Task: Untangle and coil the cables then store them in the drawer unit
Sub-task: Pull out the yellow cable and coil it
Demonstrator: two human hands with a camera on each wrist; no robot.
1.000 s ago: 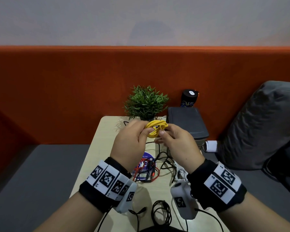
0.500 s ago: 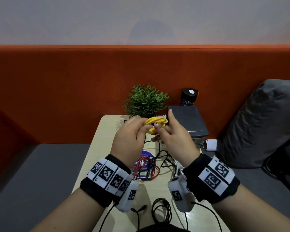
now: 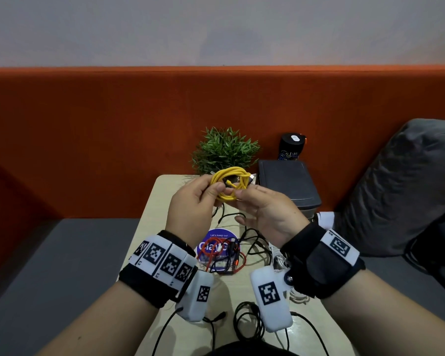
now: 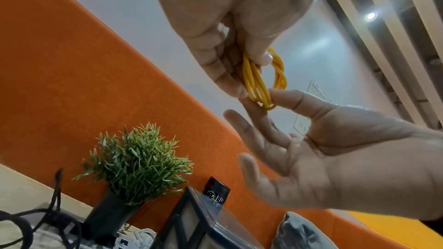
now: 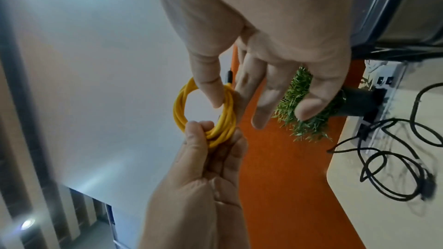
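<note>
1. Head view: the left hand (image 3: 190,206) pinches the yellow cable coil (image 3: 229,183) between thumb and curled fingers, held in the air in front of the drawer unit (image 3: 288,183). The right hand (image 3: 265,214) comes in palm-up, thumb tip (image 3: 242,193) touching the coil's near edge and the other fingers loose beneath it. Below the wrists, black cables (image 3: 244,235) and a red cable (image 3: 224,255) lie tangled on the table (image 3: 149,227), so most of the job looks undone.

2. Left wrist view: the left hand's fingers (image 4: 225,75) are curled tight on 1 side of the yellow loops (image 4: 258,80). The right thumb (image 4: 294,99) and a fingertip close lightly on the bottom of the loops; the remaining right fingers are spread and hold nothing.

3. Right wrist view: the right thumb (image 5: 210,86) lies against the ring of cable (image 5: 203,113), and the left hand (image 5: 210,150) clamps the ring's lower arc. A dark plug end (image 5: 229,76) pokes out just behind the thumb.

4. To do this step well, he should keep the left pinch firm so the loops stay stacked, use the right fingers to tuck that loose end through or around the bundle, then carry it to the drawer without letting it spring open.
</note>
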